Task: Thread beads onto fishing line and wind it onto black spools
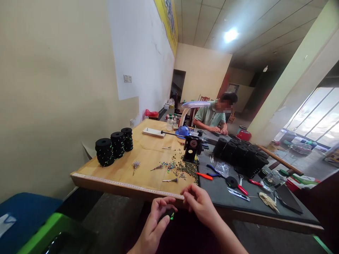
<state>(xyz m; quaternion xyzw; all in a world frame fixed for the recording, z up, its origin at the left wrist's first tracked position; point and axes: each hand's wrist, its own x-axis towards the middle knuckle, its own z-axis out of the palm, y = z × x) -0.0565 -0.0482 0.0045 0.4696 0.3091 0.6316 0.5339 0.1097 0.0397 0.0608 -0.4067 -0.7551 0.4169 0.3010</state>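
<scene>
My left hand point(156, 220), low in the middle of the view, is closed around a small black spool point(166, 214) with bright green bits on it. The fingers cover much of the spool. A little to the right, my right hand point(197, 201) has its thumb and fingers bent together near the table's front edge; whatever they pinch, if anything, is too fine to see. Beyond both hands, a pile of small metal pieces point(188, 167) and a scatter of coloured beads point(169, 165) lie on the wooden table point(116, 169).
Stacked black spools point(104, 151) stand at the left. A black winding device point(192, 148) sits mid-table. On the grey mat point(219, 197) lie blue-handled pliers point(213, 171), an orange tool point(204, 176), snips point(238, 194) and a glass jar point(274, 179). A person point(213, 114) works across the table.
</scene>
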